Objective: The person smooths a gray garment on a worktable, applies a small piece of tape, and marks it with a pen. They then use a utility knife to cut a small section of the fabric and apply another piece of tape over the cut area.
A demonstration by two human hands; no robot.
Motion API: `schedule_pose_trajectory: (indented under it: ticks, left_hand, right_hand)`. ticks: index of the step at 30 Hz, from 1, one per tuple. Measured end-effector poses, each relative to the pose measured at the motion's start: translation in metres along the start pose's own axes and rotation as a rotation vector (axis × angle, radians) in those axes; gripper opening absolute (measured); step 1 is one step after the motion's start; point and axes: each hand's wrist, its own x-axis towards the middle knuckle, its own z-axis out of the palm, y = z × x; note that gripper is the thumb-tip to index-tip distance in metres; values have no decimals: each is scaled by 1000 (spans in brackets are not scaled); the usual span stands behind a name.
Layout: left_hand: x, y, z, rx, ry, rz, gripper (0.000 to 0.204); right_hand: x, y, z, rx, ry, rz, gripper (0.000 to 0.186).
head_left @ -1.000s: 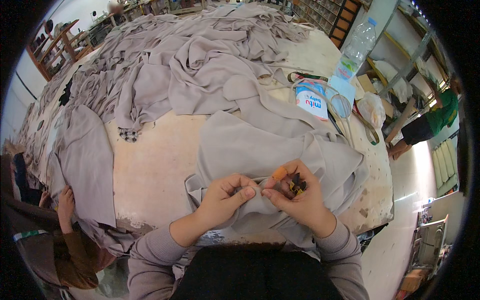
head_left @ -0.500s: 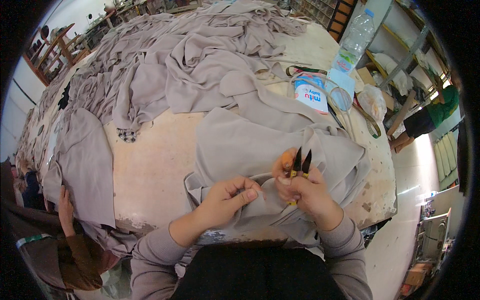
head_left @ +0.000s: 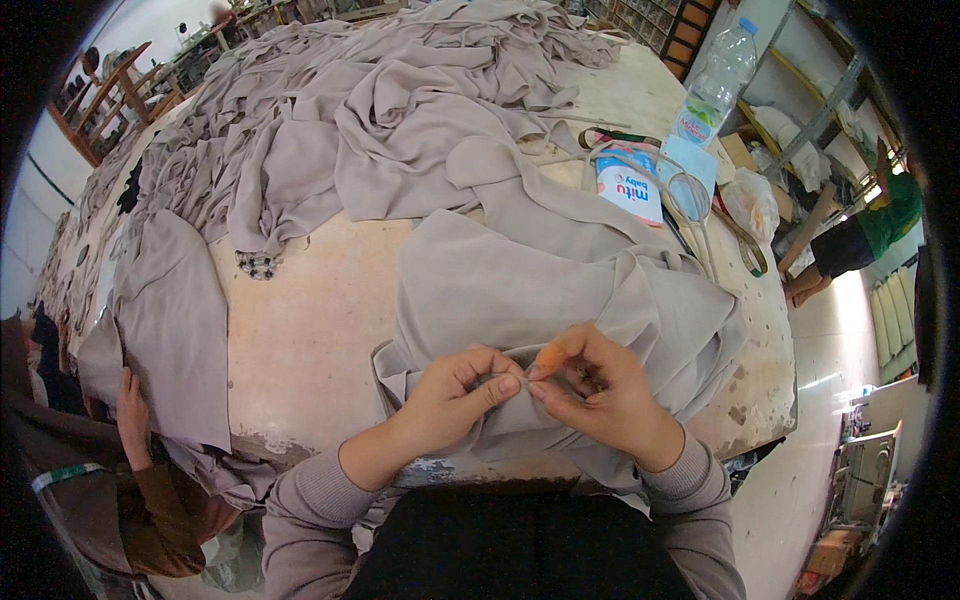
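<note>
A piece of grey fabric (head_left: 500, 275) lies in loose folds in front of me. My left hand (head_left: 450, 395) is closed, pinching the edge of this cloth between thumb and forefinger. Close beside it, tip to tip, my right hand (head_left: 600, 395) pinches at the same spot, with an orange cover (head_left: 549, 361) on one fingertip. Within the curled right fingers a bit of yellow shows, from the thread snips (head_left: 599, 384); their dark blades are hidden. What exactly lies between the fingertips is too small to make out.
A large heap of grey fabric (head_left: 400, 120) covers the table's far side. At right are a water bottle (head_left: 715, 85), a blue-and-white packet (head_left: 628, 187), a tape measure (head_left: 742, 245) and a plastic bag (head_left: 750, 203). At left, a co-worker's hand (head_left: 132, 415) touches another cloth panel (head_left: 175, 320).
My right hand has turned and come down leftward to meet my left fingertips. The snips' blades, upright before, have gone out of sight in the hand. My left hand has barely moved.
</note>
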Motion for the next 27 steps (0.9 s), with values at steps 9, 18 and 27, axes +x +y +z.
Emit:
schedule_pose_trajectory:
  ticks: [9, 18, 27]
  left_hand:
    - [1, 6, -3, 134, 22, 29, 19]
    - [2, 5, -5, -100, -8, 87, 19]
    - [0, 7, -4, -125, 17, 46, 20]
  right_hand:
    - [-4, 0, -9, 561, -6, 15, 30]
    - [1, -2, -10, -275, 133, -91, 35]
    - [0, -4, -5, -374, 215, -128, 24]
